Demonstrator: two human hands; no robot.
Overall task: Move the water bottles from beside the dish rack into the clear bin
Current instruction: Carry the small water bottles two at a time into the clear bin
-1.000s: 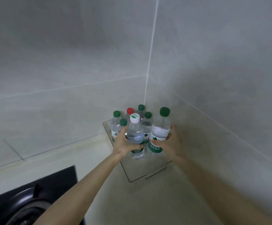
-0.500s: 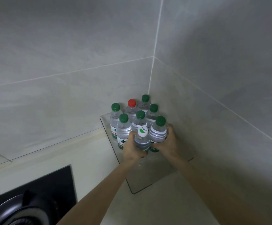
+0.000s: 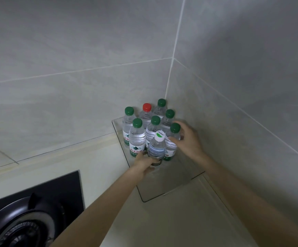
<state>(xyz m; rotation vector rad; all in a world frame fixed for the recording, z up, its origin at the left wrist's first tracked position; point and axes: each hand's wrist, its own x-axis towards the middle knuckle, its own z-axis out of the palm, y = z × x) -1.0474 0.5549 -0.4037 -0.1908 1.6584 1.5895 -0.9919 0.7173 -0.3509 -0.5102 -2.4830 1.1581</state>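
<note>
Clear plastic makes the bin (image 3: pixel 169 183) hard to see. It sits on the table (image 3: pixel 100 163), pushed into the far right corner where the two tiled walls (image 3: pixel 73 95) meet, so the walls back it on two sides. Eight bottles stand upright in it, packed toward its far end, which leaves bare floor at the near end for more.

The left hand (image 3: pixel 144 164) grips the white-cap bottle (image 3: pixel 157 148) low on its body, fingers wrapped round the label. A low hold likely keeps the base steady as it is seated against its neighbours at the near edge of the cluster. I cannot tell whether its base rests on the bin floor yet.

The right hand (image 3: pixel 189 141) is beside the green-cap bottle (image 3: pixel 175 128) at the right of the cluster. Its fingers are loosely spread about the neck, not clamped. By my reading it is letting go or steadying. That bottle looks set down.

A black stove (image 3: pixel 29 216) lies near left, well apart from the bin.
</note>
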